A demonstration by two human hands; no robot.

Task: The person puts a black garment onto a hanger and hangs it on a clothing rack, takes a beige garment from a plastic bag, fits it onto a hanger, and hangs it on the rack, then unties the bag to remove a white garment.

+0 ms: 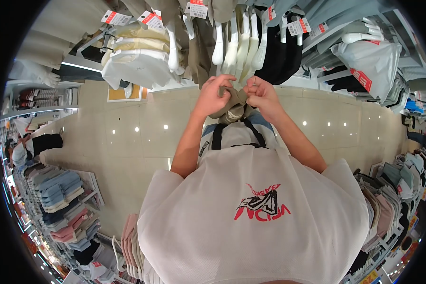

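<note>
An olive-brown garment [231, 106] hangs bunched in front of my waist, with a pale printed patch on its lower part. My left hand [214, 96] is at its left side, fingers curled and the thumb against the cloth. On the other side, my right hand [262, 98] is closed in a pinch at the garment's upper edge. The exact grip of the fingertips is partly hidden. Just beyond both hands, white shirts [244, 45] and a brown garment [198, 57] hang on white hangers from the rack.
Black garments [280, 52] and pale yellow and white tops [139, 59] hang along the rack, with red-and-white price tags [152, 20]. A wrapped white bag [369, 66] hangs at right. Folded clothes [61, 189] fill a left shelf. A person [33, 146] stands far left on the tiled floor [128, 142].
</note>
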